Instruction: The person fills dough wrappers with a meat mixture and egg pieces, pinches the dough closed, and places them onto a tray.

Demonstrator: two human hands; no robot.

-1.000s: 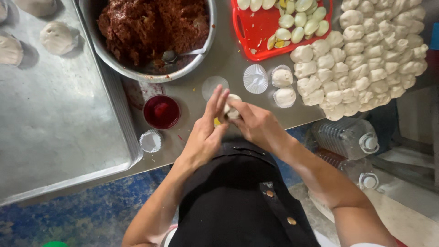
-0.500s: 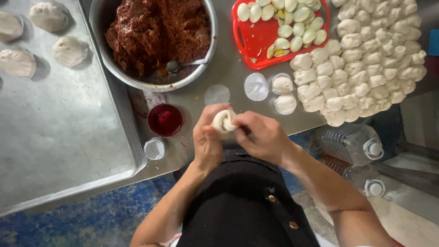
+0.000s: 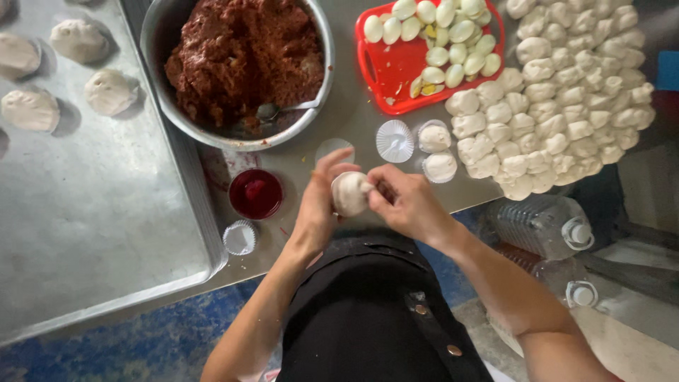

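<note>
A round white dough bun (image 3: 349, 192) sits between both my hands just above the table's front edge. My left hand (image 3: 317, 205) cups it from the left with fingers curled around it. My right hand (image 3: 404, 201) pinches the bun's right side with fingertips. Behind them stands a large metal bowl (image 3: 159, 42) of reddish-brown minced filling (image 3: 240, 56) with a spoon (image 3: 279, 110) in it. Two dough pieces in paper liners (image 3: 435, 152) and an empty white liner (image 3: 395, 139) lie to the right.
A metal tray (image 3: 99, 212) on the left holds several shaped buns (image 3: 106, 92). A red tray (image 3: 396, 67) carries halved boiled eggs (image 3: 445, 35). A heap of dough pieces (image 3: 566, 92) lies at right. A small red dish (image 3: 255, 193), another liner (image 3: 240, 237) and plastic bottles (image 3: 544, 226) are near.
My hands have closed the dough around the filling and turned it; the bun now looks rounder and sealed. The view has shifted slightly.
</note>
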